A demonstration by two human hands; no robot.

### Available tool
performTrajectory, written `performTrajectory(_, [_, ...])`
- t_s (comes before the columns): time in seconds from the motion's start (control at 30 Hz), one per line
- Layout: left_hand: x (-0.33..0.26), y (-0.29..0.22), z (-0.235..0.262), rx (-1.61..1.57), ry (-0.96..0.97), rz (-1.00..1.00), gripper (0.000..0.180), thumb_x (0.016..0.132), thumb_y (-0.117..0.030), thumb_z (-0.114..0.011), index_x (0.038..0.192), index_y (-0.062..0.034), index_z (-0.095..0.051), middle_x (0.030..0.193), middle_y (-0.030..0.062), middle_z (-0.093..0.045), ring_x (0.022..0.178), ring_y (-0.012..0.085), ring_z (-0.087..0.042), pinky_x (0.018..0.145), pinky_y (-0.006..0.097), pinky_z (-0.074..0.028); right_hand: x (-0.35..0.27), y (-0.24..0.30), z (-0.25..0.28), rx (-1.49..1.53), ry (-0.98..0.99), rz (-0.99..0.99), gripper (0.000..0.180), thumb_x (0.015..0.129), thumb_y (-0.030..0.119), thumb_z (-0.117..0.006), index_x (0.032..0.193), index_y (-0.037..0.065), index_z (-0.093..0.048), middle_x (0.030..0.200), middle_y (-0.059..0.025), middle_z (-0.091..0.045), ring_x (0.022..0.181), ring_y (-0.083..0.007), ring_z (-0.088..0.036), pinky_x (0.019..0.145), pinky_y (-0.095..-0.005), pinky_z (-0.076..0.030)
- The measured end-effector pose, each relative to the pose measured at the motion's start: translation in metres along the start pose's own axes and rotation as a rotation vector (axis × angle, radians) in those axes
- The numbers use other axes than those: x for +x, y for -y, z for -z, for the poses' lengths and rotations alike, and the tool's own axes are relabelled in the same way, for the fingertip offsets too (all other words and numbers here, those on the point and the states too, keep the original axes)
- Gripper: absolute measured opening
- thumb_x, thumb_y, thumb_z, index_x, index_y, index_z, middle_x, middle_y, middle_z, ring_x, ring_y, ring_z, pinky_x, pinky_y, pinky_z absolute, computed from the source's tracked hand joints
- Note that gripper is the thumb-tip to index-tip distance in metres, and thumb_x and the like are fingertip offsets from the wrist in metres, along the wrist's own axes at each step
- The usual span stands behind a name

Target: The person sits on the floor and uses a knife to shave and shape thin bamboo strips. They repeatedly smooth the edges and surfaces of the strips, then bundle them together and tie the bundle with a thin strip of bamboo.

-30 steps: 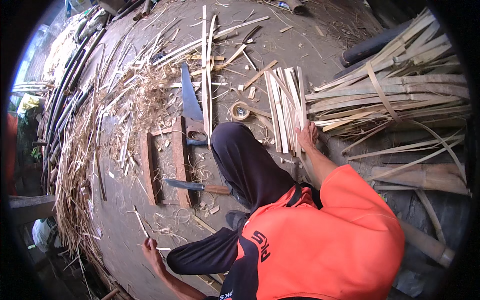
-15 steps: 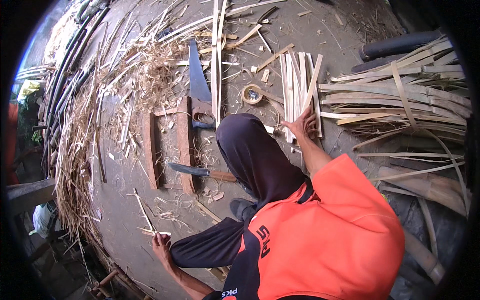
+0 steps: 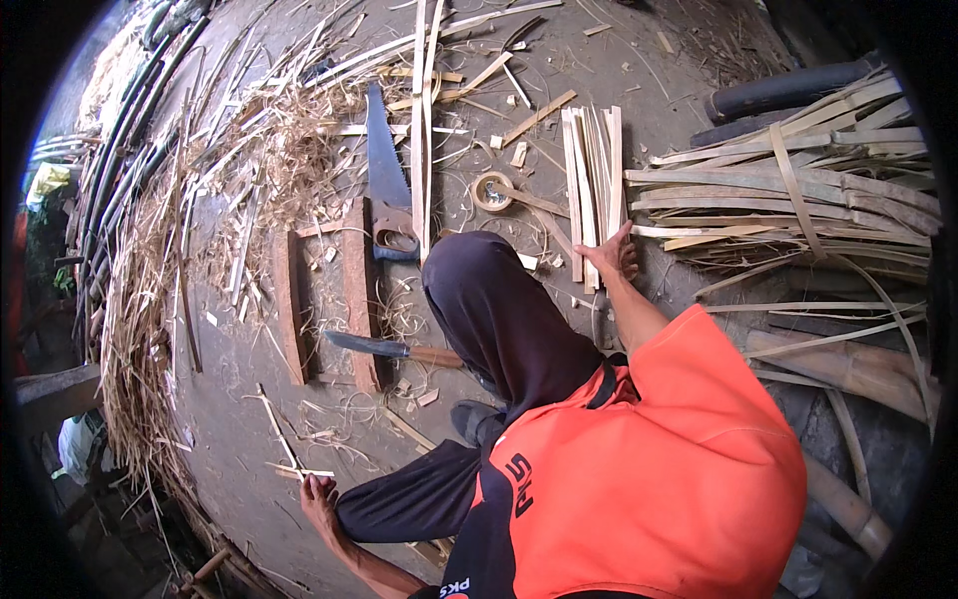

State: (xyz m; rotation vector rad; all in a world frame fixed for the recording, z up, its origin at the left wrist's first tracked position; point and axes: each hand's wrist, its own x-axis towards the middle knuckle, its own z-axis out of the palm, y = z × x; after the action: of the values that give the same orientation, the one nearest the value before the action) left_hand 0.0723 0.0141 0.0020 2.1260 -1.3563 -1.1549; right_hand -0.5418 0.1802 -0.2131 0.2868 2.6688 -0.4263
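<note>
Spread flat, my right hand [image 3: 614,255] presses the cut bamboo slats [image 3: 591,180]; my left hand [image 3: 317,496] pinches a thin splinter [image 3: 299,471] on the floor [image 3: 249,439].

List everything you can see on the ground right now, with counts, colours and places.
slats: one small bunch, pale tan, on the ground under the right hand
saw: one, blue-grey blade, dark handle, upper middle
knife: one, dark blade, wooden handle, centre, resting on the frame
frame: one, reddish-brown wood, left of centre
tape roll: one, tan, between saw and slats
bundle: one tied stack of long strips, pale tan, right
poles: a few, brown, lower right
shavings: a loose heap, straw-coloured, along the left
dark canes: several, far left edge
left hand: fingers on thin sticks, lower left
right hand: fingers on the slats' near ends
</note>
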Motion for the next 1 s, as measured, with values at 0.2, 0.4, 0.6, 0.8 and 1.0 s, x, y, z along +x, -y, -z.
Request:
performTrajectory(0.2, [-0.003,-0.008,-0.001,-0.004,0.002,-0.008,0.043,0.087,-0.039,-0.054,0.114,-0.0054,-0.05,0.087,0.0072,-0.062,0.077,0.0164,-0.061,0.063,0.028,-0.047,0.009,0.002,0.016,0.057,0.093,0.05,0.104,0.053,0.031,-0.078,0.134,0.008,-0.017,0.109,-0.0236,-0.053,0.101,-0.038,-0.053,0.087,-0.0461,-0.042])
performTrajectory(0.4, [-0.005,-0.012,-0.002,-0.024,-0.004,-0.012,0.043,0.087,-0.039,-0.054,0.113,-0.0052,-0.05,0.086,0.0071,-0.062,0.076,0.016,-0.061,0.063,0.027,-0.046,-0.01,0.0,0.034,0.264,0.117,0.176,0.075,0.052,0.027,-0.074,0.11,-0.008,-0.042,0.107,-0.0274,-0.053,0.1,-0.0383,-0.053,0.088,-0.0396,-0.042])
performTrajectory(0.6, [-0.004,-0.025,-0.01,-0.017,-0.016,-0.007,0.042,0.087,-0.038,-0.054,0.111,-0.0036,-0.05,0.082,0.0056,-0.06,0.074,0.0154,-0.06,0.063,0.027,-0.046,-0.016,0.008,0.005,0.392,0.139,0.288,0.079,0.052,0.028,-0.074,0.114,-0.009,-0.04,0.109,-0.0285,-0.051,0.102,-0.0383,-0.051,0.089,-0.0384,-0.041])
performTrajectory(0.8, [-0.014,-0.028,-0.008,-0.003,-0.043,-0.016,0.041,0.087,-0.037,-0.053,0.11,-0.0034,-0.051,0.081,0.0054,-0.06,0.073,0.0148,-0.06,0.062,0.026,-0.046,-0.022,0.013,-0.044,0.412,0.115,0.348,0.083,0.055,0.022,-0.076,0.119,-0.01,-0.033,0.12,-0.0296,-0.041,0.115,-0.0381,-0.041,0.098,-0.0384,-0.034])
performTrajectory(1.0, [-0.004,-0.022,-0.01,-0.046,-0.035,-0.02,0.039,0.087,-0.036,-0.054,0.109,-0.0034,-0.051,0.081,0.0051,-0.06,0.072,0.0145,-0.06,0.06,0.026,-0.046,-0.017,0.022,-0.04,0.102,-0.009,0.253,0.073,0.056,0.021,-0.078,0.114,0.0,-0.039,0.123,-0.0246,-0.038,0.12,-0.0375,-0.034,0.098,-0.0445,-0.033])
